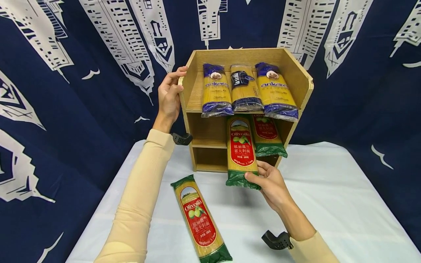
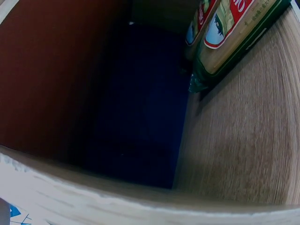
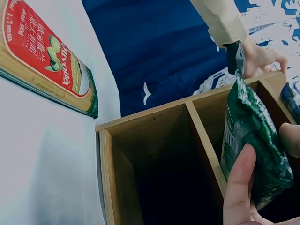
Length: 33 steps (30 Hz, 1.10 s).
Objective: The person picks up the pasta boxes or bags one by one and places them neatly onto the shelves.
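A wooden shelf unit [image 1: 297,78] stands on a white table [image 1: 329,204]. My left hand [image 1: 169,96] grips the top of its left side wall. My right hand [image 1: 269,182] pinches the green lower end of an Olivoila spaghetti pack [image 1: 241,149], whose upper end lies in the middle shelf. In the right wrist view, my fingers [image 3: 241,187] curl round that green end [image 3: 251,136]. A second Olivoila pack [image 1: 267,135] lies on the middle shelf to its right. A third Olivoila pack [image 1: 198,219] lies flat on the table near my left forearm.
Three blue-and-yellow pasta packs [image 1: 245,89] lie side by side on the top shelf, overhanging its front. The bottom compartment [image 1: 210,157] shows nothing inside. A dark blue cloth with white buildings [image 1: 98,54] hangs behind and around the table.
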### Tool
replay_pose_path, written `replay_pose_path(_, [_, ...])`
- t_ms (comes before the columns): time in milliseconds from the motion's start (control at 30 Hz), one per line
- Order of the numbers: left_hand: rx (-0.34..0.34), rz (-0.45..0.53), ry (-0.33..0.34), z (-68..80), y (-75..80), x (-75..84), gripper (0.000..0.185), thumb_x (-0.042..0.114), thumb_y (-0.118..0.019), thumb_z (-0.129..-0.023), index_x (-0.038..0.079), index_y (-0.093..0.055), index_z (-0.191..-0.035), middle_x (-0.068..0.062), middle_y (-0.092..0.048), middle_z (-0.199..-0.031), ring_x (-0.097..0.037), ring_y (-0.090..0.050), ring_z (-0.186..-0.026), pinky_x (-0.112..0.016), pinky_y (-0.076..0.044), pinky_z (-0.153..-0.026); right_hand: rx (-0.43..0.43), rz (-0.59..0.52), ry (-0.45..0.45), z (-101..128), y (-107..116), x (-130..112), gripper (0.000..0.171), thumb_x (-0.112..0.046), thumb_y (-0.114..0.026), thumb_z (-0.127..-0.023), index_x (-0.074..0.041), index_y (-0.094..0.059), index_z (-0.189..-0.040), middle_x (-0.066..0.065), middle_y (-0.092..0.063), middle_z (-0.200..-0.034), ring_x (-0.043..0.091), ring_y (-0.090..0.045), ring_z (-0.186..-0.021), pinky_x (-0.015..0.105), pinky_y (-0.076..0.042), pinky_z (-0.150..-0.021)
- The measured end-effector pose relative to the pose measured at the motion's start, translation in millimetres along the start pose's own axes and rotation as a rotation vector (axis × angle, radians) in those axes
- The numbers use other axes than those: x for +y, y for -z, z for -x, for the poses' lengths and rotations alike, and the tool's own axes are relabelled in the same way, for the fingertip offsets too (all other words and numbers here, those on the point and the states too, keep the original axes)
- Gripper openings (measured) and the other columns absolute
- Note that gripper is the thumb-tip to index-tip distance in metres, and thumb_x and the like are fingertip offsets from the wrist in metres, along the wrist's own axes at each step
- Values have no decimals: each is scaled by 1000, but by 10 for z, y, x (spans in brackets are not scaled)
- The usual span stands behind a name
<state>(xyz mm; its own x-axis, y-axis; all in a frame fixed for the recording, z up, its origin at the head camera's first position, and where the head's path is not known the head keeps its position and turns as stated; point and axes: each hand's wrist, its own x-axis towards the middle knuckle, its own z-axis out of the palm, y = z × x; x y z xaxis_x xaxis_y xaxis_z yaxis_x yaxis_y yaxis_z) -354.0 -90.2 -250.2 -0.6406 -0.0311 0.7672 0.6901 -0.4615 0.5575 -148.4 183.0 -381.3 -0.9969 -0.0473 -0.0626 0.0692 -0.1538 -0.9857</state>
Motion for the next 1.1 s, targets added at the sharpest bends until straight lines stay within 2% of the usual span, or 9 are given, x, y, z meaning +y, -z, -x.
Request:
replay_pose_path(200, [7,31,-2,1,-20,18,31,4,-53,-76,7,-71,-101,-19,-63,-128,-30,-52,-130,-34,-39,-108,14,27,35,170,20,5,70,4,-71,-88,7,-33,-148,21,-58,-125,17,-70,-84,32,-59,-72])
replay_pose_path(333, [13,40,-1,0,-21,26,31,4,-53,-76,7,-71,-101,-18,-63,-127,-30,-51,-131,-33,-39,-108,32,49,58,270,22,22,71,6,-71,-86,4,-35,-147,20,-59,-121,20,-70,-78,34,-59,-73])
replay_pose_path(567, [9,29,7,9,-25,30,31,5,-52,-77,7,-71,-101,-16,-63,-126,-30,-51,-132,-34,-39,-108,31,26,106,455,33,86,70,9,-71,-84,-1,-39,-146,24,-53,-126,22,-69,-75,36,-60,-74])
replay_pose_path(800, [20,29,15,16,-25,29,32,4,-52,-76,7,-71,-101,-15,-63,-126,-30,-50,-132,-34,-39,-108,-23,-52,186,592,39,222,69,13,-67,-85,-1,-40,-146,22,-45,-131,18,-66,-71,36,-59,-73])
replay_pose_path(967, [26,35,17,15,-28,20,32,3,-51,-77,7,-71,-100,-14,-64,-125,-29,-50,-133,-33,-39,-108,-83,-88,254,669,25,292,65,15,-66,-86,4,-40,-144,21,-56,-125,20,-66,-73,37,-59,-71])
replay_pose_path(1100, [22,36,15,12,-44,20,31,4,-51,-76,7,-71,-100,-13,-65,-125,-30,-50,-133,-34,-38,-109,-159,-95,290,701,4,327,52,14,-64,-88,10,-45,-136,24,-59,-124,22,-68,-81,39,-60,-76])
